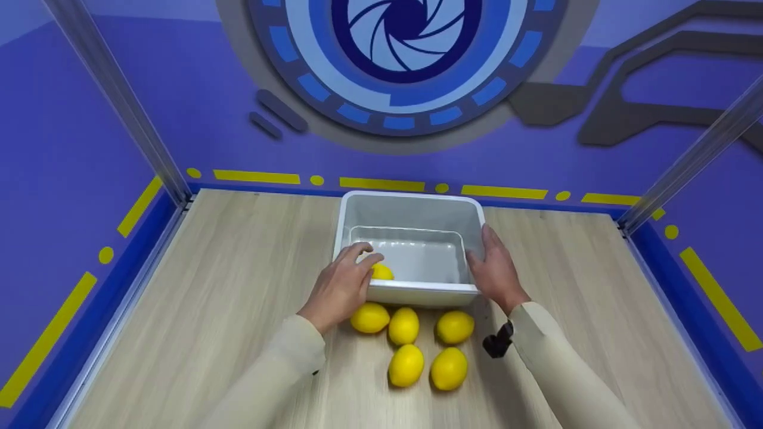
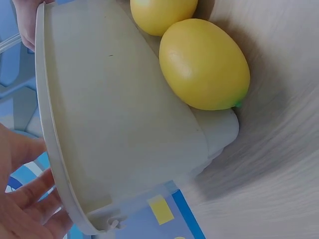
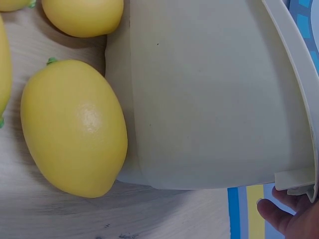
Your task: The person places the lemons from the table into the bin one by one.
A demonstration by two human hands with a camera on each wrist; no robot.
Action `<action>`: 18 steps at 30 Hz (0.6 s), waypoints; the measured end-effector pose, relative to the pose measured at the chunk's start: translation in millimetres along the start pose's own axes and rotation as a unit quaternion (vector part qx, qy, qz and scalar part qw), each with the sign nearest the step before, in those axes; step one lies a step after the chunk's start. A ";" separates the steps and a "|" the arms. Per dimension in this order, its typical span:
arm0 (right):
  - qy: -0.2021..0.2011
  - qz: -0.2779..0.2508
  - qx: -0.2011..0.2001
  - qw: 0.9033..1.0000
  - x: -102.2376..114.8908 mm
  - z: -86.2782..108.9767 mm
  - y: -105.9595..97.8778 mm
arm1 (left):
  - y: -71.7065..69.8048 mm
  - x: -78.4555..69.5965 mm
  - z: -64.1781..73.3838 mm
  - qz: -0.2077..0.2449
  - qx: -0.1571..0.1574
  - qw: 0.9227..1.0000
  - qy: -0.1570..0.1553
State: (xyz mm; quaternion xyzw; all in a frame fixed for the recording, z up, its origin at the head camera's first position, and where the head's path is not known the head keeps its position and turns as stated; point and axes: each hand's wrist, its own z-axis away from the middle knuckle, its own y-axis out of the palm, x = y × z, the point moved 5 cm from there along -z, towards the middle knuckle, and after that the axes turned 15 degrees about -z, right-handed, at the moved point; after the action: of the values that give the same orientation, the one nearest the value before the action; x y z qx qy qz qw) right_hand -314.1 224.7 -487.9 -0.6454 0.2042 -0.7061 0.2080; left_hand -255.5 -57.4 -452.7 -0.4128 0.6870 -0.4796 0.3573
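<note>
Lemons lie on the table before the white bin (one sits inside), the left hand loosely spread over its near-left corner, the right hand gripping its right side

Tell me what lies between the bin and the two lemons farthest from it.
The head view shows a middle lemon and a right lemon between the bin and the farthest pair; a left lemon sits beside the middle one.

In the middle of the head view stood a grey-white bin; one yellow lemon showed inside, while five similar lemons lay below it.
</note>
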 end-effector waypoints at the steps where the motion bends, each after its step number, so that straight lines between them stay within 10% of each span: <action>1: 0.000 -0.001 0.001 1.000 0.2 0.1 -0.1 | -0.2 -0.1 0.3 -0.001 0.000 1.000 -0.001; 18: 0.007 0.001 0.001 1.000 -1.5 0.5 0.8 | -0.6 -0.3 5.5 0.006 -0.016 1.000 0.009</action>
State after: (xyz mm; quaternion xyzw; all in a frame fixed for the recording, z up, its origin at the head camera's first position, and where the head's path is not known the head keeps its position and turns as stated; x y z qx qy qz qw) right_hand -313.5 224.8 -489.6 -0.6402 0.2060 -0.7103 0.2078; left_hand -250.4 -59.3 -453.6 -0.4099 0.7004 -0.4701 0.3471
